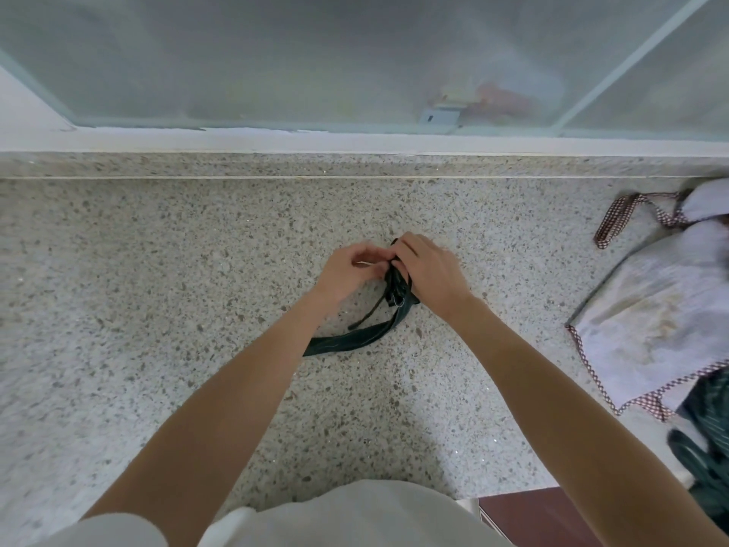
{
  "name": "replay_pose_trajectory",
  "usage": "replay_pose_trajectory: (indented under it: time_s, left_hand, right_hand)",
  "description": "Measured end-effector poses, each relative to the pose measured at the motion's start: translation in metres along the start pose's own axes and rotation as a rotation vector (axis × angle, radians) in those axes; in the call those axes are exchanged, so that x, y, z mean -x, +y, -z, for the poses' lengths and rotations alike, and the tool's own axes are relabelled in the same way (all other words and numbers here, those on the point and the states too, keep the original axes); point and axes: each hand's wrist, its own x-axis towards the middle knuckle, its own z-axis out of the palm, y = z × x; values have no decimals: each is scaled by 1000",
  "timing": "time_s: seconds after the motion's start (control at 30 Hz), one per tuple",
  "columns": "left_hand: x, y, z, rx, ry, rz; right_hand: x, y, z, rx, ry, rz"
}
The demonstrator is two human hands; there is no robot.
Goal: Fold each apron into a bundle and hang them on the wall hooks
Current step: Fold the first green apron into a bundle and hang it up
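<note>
A: Dark green apron bundle [397, 284] sits mid-table, on the speckled stone table [197, 270]; right hand [428, 270] curls round it from above, pinning the roll so it won't spring open.

B: Left hand [351, 270]?

A: Fingers bent in at the bundle's left side, pinching at the strap end, I think; fingertips are hidden by the knuckles, so that's a guess; probably tucking or knotting the tie to lock the bundle.

B: Loose tail?

A: Dark strap [347, 340] trails from the bundle toward the person, lying flat on the table; left out, likely as the loop for a hook.

B: Other aprons?

A: White apron with checked trim [647, 309] lies unfolded at the right edge, well apart from the hands; more dark cloth [706, 459] below it, partly off-frame; queued for later, I'd judge.

B: Hooks?

A: None visible; only frosted window [315, 53] behind the ledge.
</note>
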Motion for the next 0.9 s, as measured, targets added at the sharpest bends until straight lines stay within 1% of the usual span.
replay_pose_trajectory:
  time_s: [0.13, 0.2, 0.27, 0.33, 0.4, 0.47, 0.5, 0.57, 0.63, 0.7, 0.77, 0.9]
  left_hand:
    - [2, 5, 5, -1, -117, 52]
    - [0, 6, 8, -87, -155, 76]
    - [-2, 7, 12, -208, -163, 53]
    - [-4, 8, 18, -400, -167, -35]
    - [-4, 11, 26, -655, -186, -176]
    - [-4, 12, 35, -853, -200, -330]
    - [-4, 9, 38, -937, -192, -379]
    - [-1, 0, 39, -1126, -121, -410]
    - [2, -15, 39, -1270, -29, -394]
    - [6, -26, 42, -1312, 14, -379]
    - [8, -34, 47, -1286, 45, -377]
    - [11, -40, 57, -1286, 72, -374]
  right_hand:
    - [8, 2, 2, -101, 108, 26]
    - [10, 2, -1, -154, 131, 22]
    - [11, 1, -5, -220, 139, -19]
    - [11, -1, -7, -298, 149, -73]
    - [13, -5, -10, -362, 168, -98]
    - [14, -11, -16, -366, 174, -100]
    - [14, -15, -20, -354, 176, -100]
    - [14, -23, -29, -321, 181, -109]
    - [13, -28, -36, -289, 182, -133]
    - [15, -31, -43, -280, 172, -145]
    - [19, -35, -46, -291, 158, -169]
    - [30, -43, -41, -422, 206, -306]
